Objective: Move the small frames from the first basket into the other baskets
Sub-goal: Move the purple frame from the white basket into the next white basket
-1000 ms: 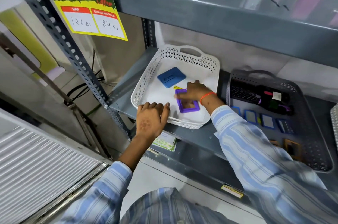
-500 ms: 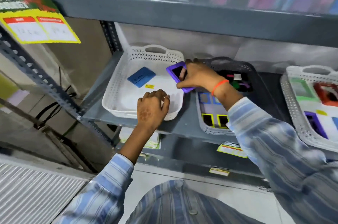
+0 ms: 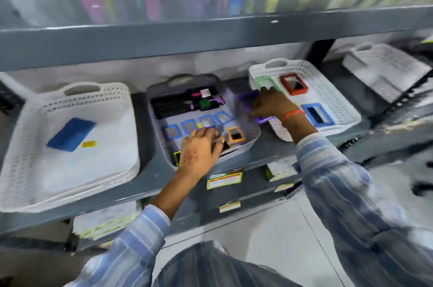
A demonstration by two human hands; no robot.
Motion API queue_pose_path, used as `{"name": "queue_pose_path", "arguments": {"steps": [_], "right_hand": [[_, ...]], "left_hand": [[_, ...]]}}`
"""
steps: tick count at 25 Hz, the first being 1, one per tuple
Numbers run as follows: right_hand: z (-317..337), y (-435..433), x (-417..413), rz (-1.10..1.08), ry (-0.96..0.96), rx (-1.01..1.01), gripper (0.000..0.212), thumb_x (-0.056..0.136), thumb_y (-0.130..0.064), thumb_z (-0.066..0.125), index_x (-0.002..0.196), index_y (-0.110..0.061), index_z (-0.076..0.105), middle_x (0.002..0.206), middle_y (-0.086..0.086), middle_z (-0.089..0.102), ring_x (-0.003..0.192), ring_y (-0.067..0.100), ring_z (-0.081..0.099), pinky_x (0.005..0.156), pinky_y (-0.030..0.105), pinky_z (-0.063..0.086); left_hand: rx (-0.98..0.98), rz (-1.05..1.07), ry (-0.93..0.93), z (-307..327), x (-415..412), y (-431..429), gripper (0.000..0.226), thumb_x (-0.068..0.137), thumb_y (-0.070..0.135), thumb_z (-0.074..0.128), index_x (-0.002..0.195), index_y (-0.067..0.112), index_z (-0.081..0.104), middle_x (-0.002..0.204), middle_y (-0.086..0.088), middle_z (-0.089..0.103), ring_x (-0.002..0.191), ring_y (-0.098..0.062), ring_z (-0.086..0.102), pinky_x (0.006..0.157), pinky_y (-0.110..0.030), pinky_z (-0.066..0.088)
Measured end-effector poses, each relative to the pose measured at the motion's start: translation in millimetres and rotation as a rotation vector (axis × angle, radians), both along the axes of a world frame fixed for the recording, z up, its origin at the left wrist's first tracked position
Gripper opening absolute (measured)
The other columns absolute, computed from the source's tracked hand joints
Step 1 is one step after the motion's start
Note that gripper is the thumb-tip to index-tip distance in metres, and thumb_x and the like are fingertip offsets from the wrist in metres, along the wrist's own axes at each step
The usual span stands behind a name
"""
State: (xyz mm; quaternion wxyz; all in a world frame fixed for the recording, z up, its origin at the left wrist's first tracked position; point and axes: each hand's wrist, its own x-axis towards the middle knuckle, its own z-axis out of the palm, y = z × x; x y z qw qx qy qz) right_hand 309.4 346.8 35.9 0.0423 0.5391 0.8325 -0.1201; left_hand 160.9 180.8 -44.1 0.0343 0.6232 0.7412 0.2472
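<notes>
The right hand [image 3: 269, 105] is clamped on a purple frame [image 3: 249, 99], held over the near left corner of the white basket [image 3: 337, 89], with a green frame [image 3: 263, 81] and red frame [image 3: 294, 84] just beyond its fingers and a blue frame [image 3: 316, 114] to its right. The left hand [image 3: 199, 148] lies palm down, fingers loosely spread, over the front of the grey basket [image 3: 254, 135]; whether it grips anything cannot be told. Small blue frames [image 3: 189, 126] lie just past its fingers and an orange frame [image 3: 235, 134] lies to its right.

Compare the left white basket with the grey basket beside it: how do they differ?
The left white basket holds only one blue frame and a yellow tag; the grey basket is crowded with small frames and dark items. The left hand rests over the grey one. Both have perforated walls.
</notes>
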Motion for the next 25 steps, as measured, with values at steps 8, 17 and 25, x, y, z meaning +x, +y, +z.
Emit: {"name": "queue_pose_path", "arguments": {"steps": [8, 17, 25], "right_hand": [[-25, 46, 86, -0.311, 0.012, -0.052, 0.077, 0.067, -0.035, 0.081, 0.127, 0.002, 0.049, 0.131, 0.025, 0.056, 0.120, 0.038, 0.055, 0.099, 0.041, 0.047], [-51, 50, 76, -0.303, -0.003, -0.089, 0.057, 0.075, -0.019, 0.071, 0.123, 0.006, 0.052, 0.125, 0.026, 0.060, 0.114, 0.041, 0.059, 0.095, 0.042, 0.050], [-51, 48, 70, -0.314, -0.020, -0.080, 0.050, 0.075, -0.015, 0.069, 0.118, 0.006, 0.055, 0.120, 0.027, 0.064, 0.108, 0.040, 0.063, 0.093, 0.042, 0.053]], "left_hand": [[-0.153, -0.134, 0.000, -10, 31, 7, 0.037, 0.096, 0.042, 0.038, 0.107, 0.016, 0.061, 0.111, -0.007, 0.066, 0.101, -0.030, 0.058, 0.078, -0.038, 0.047], [-0.226, -0.110, 0.020, -6, 26, 2, 0.046, 0.097, 0.048, 0.029, 0.104, 0.016, 0.061, 0.103, -0.010, 0.067, 0.097, -0.030, 0.057, 0.074, -0.037, 0.047], [-0.233, -0.086, 0.032, -7, 15, -8, 0.054, 0.095, 0.054, 0.023, 0.094, 0.016, 0.062, 0.095, -0.008, 0.068, 0.097, -0.027, 0.057, 0.070, -0.035, 0.045]]}}
